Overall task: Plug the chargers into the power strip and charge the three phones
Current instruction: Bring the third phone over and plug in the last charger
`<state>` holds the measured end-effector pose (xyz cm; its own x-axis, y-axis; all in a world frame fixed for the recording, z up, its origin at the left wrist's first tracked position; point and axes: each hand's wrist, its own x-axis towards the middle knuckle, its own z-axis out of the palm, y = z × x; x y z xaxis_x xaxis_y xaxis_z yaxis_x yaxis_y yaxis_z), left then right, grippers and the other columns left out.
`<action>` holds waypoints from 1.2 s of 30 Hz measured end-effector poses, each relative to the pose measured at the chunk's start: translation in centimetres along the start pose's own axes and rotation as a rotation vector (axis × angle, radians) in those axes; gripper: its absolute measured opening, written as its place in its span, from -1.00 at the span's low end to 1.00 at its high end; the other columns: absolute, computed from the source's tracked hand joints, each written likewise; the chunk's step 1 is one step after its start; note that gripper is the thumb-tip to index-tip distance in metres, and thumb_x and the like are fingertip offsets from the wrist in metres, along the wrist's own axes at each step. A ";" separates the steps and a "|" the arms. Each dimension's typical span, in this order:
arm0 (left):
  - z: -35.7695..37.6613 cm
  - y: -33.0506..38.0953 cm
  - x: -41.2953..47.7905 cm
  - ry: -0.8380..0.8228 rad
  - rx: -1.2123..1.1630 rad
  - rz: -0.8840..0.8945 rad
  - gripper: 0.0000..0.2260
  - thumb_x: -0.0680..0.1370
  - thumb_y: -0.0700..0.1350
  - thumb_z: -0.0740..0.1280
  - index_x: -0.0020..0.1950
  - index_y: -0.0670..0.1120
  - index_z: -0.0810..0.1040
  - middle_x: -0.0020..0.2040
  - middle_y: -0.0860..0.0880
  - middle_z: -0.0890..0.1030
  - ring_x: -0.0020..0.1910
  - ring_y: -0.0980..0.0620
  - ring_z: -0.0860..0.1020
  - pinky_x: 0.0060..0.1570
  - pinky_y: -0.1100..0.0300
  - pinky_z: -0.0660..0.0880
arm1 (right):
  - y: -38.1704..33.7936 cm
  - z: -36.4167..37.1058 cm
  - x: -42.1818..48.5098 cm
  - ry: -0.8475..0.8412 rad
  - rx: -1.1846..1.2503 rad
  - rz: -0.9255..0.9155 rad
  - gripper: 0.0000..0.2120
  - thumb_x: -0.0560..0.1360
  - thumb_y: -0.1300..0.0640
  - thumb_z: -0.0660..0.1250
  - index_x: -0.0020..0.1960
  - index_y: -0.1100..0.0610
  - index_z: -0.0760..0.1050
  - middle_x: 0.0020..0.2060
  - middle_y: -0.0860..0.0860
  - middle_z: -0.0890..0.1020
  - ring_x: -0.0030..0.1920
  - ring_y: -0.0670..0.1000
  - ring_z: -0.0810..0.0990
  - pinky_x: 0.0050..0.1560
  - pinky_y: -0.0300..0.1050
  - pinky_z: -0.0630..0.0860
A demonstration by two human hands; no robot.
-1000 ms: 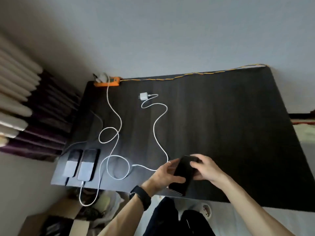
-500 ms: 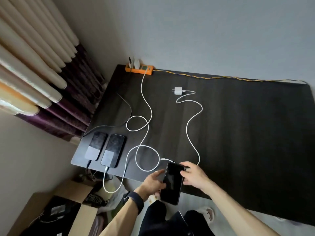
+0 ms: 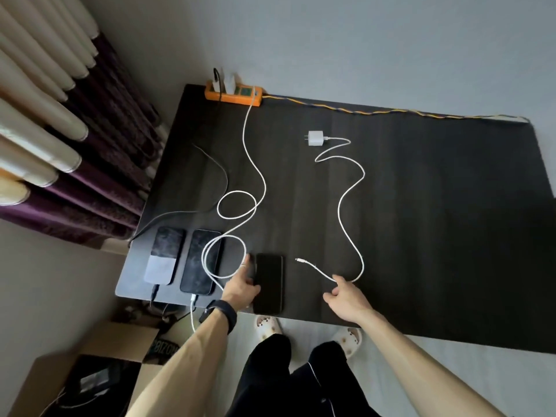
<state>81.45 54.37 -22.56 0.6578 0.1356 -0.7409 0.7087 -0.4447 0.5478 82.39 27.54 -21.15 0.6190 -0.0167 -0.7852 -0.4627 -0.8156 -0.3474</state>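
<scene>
An orange power strip [image 3: 231, 93] sits at the table's far left corner with two chargers plugged in. Two phones [image 3: 165, 255] [image 3: 202, 261] lie side by side at the near left, each with a cable in its bottom end. Just right of them a third, black phone [image 3: 268, 284] lies flat by the front edge, no cable in it. My left hand [image 3: 240, 285] grips its left edge. A loose white charger [image 3: 315, 137] lies unplugged mid-table. Its white cable [image 3: 346, 200] winds toward me, the free connector [image 3: 298, 260] near the third phone. My right hand [image 3: 346, 296] pinches that cable.
The dark table [image 3: 436, 221] stands against a grey wall. A braided orange cord [image 3: 391, 111] runs along its back edge. Curtains [image 3: 60, 130] hang at the left. An open cardboard box [image 3: 90, 371] stands on the floor below the near-left corner.
The third phone, held in both hands at the front edge, now lies beside the other two. My right hand let go of it and took hold of the loose white cable.
</scene>
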 end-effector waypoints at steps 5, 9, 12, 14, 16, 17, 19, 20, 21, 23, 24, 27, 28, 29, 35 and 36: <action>-3.0 0.1 0.7 0.105 0.183 0.034 -0.33 0.50 -0.22 0.36 0.57 0.09 0.22 0.07 -0.11 0.69 0.10 -0.11 0.62 0.18 0.16 0.49 | -0.5 0.7 0.3 0.002 -0.083 0.001 -0.40 0.59 -0.02 0.24 0.57 0.08 0.17 0.35 0.12 0.44 0.31 0.14 0.50 0.33 0.00 0.42; -1.8 0.9 0.4 0.197 0.254 0.054 -0.48 0.53 -0.22 0.32 0.49 -0.01 0.37 0.18 -0.16 0.62 0.18 -0.17 0.57 0.22 0.03 0.49 | -0.3 1.0 0.0 0.008 -0.135 -0.040 -0.40 0.59 0.01 0.24 0.57 0.07 0.15 0.40 0.13 0.38 0.34 0.15 0.50 0.34 0.03 0.44; -0.8 1.1 -0.3 0.240 0.249 0.036 -0.47 0.53 -0.27 0.25 0.51 -0.03 0.35 0.24 -0.17 0.49 0.19 -0.18 0.54 0.22 0.06 0.46 | 0.1 0.9 -0.3 0.003 -0.204 -0.074 -0.40 0.60 0.02 0.23 0.58 0.05 0.11 0.41 0.10 0.35 0.34 0.13 0.50 0.30 0.01 0.46; -0.5 1.5 -0.6 0.233 0.241 0.023 -0.43 0.51 -0.26 0.26 0.52 -0.03 0.32 0.24 -0.17 0.46 0.19 -0.19 0.53 0.24 0.08 0.43 | 0.2 0.5 -0.4 -0.016 -0.234 -0.091 -0.38 0.60 0.02 0.22 0.60 0.04 0.08 0.44 0.10 0.31 0.36 0.11 0.48 0.31 0.02 0.45; -0.1 1.9 -0.8 0.206 0.253 0.003 -0.38 0.48 -0.22 0.28 0.55 -0.03 0.27 0.26 -0.18 0.45 0.22 -0.20 0.52 0.28 0.08 0.42 | 0.4 0.2 -0.4 -0.038 -0.250 -0.102 -0.36 0.60 0.02 0.22 0.61 0.02 0.06 0.46 0.10 0.29 0.38 0.11 0.47 0.32 0.02 0.45; 0.0 2.1 -1.0 0.192 0.270 -0.010 -0.36 0.48 -0.20 0.29 0.56 -0.02 0.24 0.28 -0.18 0.44 0.24 -0.21 0.51 0.28 0.07 0.43 | 0.5 0.0 -0.5 -0.049 -0.257 -0.108 -0.36 0.60 0.02 0.22 0.61 0.01 0.04 0.46 0.10 0.29 0.38 0.11 0.47 0.32 0.02 0.45; 0.1 2.7 -1.4 0.162 0.316 -0.038 -0.35 0.49 -0.16 0.28 0.58 -0.01 0.19 0.33 -0.17 0.40 0.29 -0.21 0.48 0.29 0.01 0.45 | 0.6 -0.3 -0.5 -0.071 -0.275 -0.124 -0.34 0.60 0.01 0.21 0.63 -0.01 0.01 0.44 0.09 0.31 0.36 0.11 0.48 0.32 0.01 0.44; 0.2 3.0 -1.6 0.146 0.351 -0.051 -0.36 0.50 -0.14 0.26 0.57 0.00 0.19 0.36 -0.16 0.38 0.31 -0.20 0.46 0.30 -0.03 0.45 | 0.6 -0.5 -0.5 -0.080 -0.282 -0.131 -0.33 0.60 0.01 0.21 0.63 -0.02 0.00 0.43 0.09 0.33 0.36 0.12 0.48 0.32 0.00 0.44; 0.3 3.3 -1.8 0.131 0.399 -0.064 -0.39 0.51 -0.12 0.25 0.57 0.02 0.20 0.38 -0.15 0.37 0.34 -0.20 0.44 0.30 -0.07 0.44 | 0.6 -0.8 -0.4 -0.089 -0.290 -0.135 -0.32 0.60 0.00 0.20 0.63 -0.03 0.00 0.42 0.10 0.35 0.35 0.12 0.48 0.33 0.00 0.43; 0.6 4.2 -2.2 0.130 0.534 -0.085 -0.48 0.52 -0.09 0.20 0.51 0.03 0.31 0.37 -0.13 0.38 0.36 -0.19 0.41 0.30 -0.10 0.44 | 0.4 -1.4 0.0 -0.116 -0.310 -0.139 -0.34 0.60 -0.03 0.20 0.63 -0.02 0.03 0.40 0.12 0.40 0.36 0.14 0.48 0.35 0.01 0.42; 0.8 4.9 -2.4 0.149 0.605 -0.090 -0.54 0.52 -0.09 0.19 0.44 0.03 0.39 0.34 -0.11 0.41 0.35 -0.17 0.41 0.28 -0.10 0.44 | 0.3 -1.9 0.2 -0.129 -0.315 -0.138 -0.37 0.60 -0.05 0.20 0.62 -0.02 0.08 0.39 0.12 0.42 0.36 0.15 0.48 0.35 0.01 0.42; 1.3 7.3 -2.8 0.202 0.684 -0.054 -0.64 0.49 -0.08 0.17 0.24 0.03 0.55 0.24 -0.08 0.53 0.27 -0.17 0.47 0.18 -0.06 0.49 | -0.7 -4.0 0.9 -0.137 -0.255 -0.137 -0.44 0.59 -0.09 0.21 0.55 -0.01 0.25 0.33 0.07 0.52 0.34 0.11 0.50 0.30 -0.04 0.43; 1.5 8.3 -2.6 0.207 0.672 -0.026 -0.66 0.48 -0.07 0.17 0.20 0.04 0.57 0.22 -0.08 0.56 0.24 -0.17 0.50 0.16 -0.04 0.50 | -1.2 -5.0 1.3 -0.126 -0.216 -0.144 -0.46 0.58 -0.10 0.22 0.53 -0.01 0.29 0.31 0.05 0.56 0.33 0.09 0.51 0.30 -0.06 0.43; 1.5 9.4 -2.3 0.217 0.656 0.004 -0.68 0.48 -0.06 0.16 0.17 0.04 0.58 0.20 -0.07 0.57 0.22 -0.17 0.52 0.15 -0.03 0.51 | -1.9 -6.3 1.8 -0.108 -0.174 -0.156 -0.48 0.58 -0.11 0.22 0.50 -0.01 0.33 0.29 0.03 0.59 0.32 0.07 0.52 0.30 -0.08 0.43; -0.2 16.8 0.4 0.267 0.569 0.174 -0.68 0.50 -0.02 0.19 0.20 0.13 0.58 0.20 -0.03 0.57 0.22 -0.12 0.55 0.19 -0.02 0.51 | -7.6 -13.8 4.1 0.104 0.056 -0.257 -0.59 0.59 -0.06 0.25 0.41 0.02 0.44 0.19 -0.03 0.65 0.24 0.05 0.58 0.24 -0.14 0.42; -0.6 18.1 0.9 0.270 0.559 0.205 -0.67 0.50 -0.03 0.19 0.20 0.13 0.58 0.21 -0.02 0.57 0.21 -0.12 0.56 0.19 -0.01 0.51 | -8.5 -14.8 4.4 0.134 0.098 -0.269 -0.60 0.59 -0.06 0.26 0.40 0.02 0.45 0.17 -0.03 0.65 0.23 0.04 0.58 0.21 -0.15 0.41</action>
<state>95.04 46.99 -13.02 0.8579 0.1847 -0.4795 0.3708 -0.8686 0.3287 98.42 25.83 -14.06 0.8024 0.1111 -0.5863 -0.3260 -0.7414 -0.5865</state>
